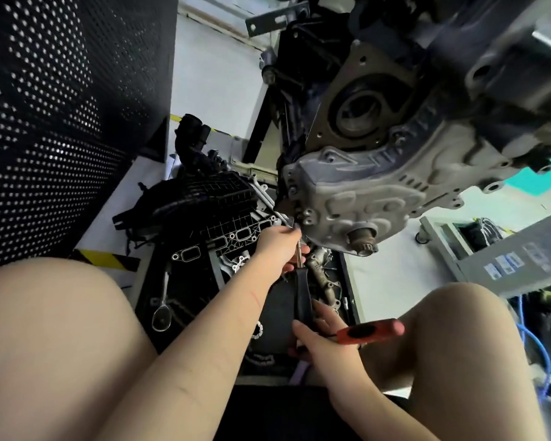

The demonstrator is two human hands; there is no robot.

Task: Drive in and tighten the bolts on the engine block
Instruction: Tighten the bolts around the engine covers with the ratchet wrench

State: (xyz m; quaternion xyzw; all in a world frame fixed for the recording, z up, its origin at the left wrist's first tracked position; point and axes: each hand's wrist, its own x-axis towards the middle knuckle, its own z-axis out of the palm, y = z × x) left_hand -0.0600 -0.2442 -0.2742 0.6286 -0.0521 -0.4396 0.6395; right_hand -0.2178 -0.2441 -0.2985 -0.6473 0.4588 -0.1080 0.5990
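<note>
The grey engine block (376, 186) hangs on a stand above the floor, its cast cover facing me. My left hand (279, 245) pinches the thin metal shaft of a T-handle wrench (303, 294) right at a bolt (297, 226) on the cover's lower left corner. My right hand (323, 340) grips the wrench's red and black cross handle (369, 331) lower down, between my bare knees. The wrench tip itself is hidden by my left fingers.
A black mat (274, 300) on the floor holds a ratchet (162, 308), a black intake manifold (210, 198) and small metal parts. A perforated black panel (54, 122) stands at left. A grey cabinet (497, 249) and blue cables (535, 348) lie at right.
</note>
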